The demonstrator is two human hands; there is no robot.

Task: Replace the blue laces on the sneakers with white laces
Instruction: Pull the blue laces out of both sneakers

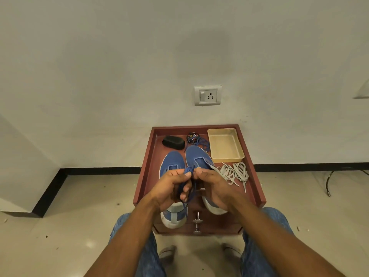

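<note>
At the centre of the frame, a blue lace (188, 176) is being bunched between both hands, the left hand (173, 188) and right hand (211, 186) each pinching it above the two sneakers (173, 162). Both eyelet rows are looking bare. Another blue lace (203, 143) is lying beyond the toes. The white laces (233, 171) are waiting untouched, right of the shoes on the counter (148, 160), so threading is all still to do.

Middles of both sneakers (180, 166) hidden behind left hand (173, 188) and right hand (213, 186). Blue lace (188, 182) vanishing into left palm, ends unseen. Tin (193, 136) label too small to read. Second blue lace (203, 143) half tucked behind right toe. Forearms cut off at bottom edge.
</note>
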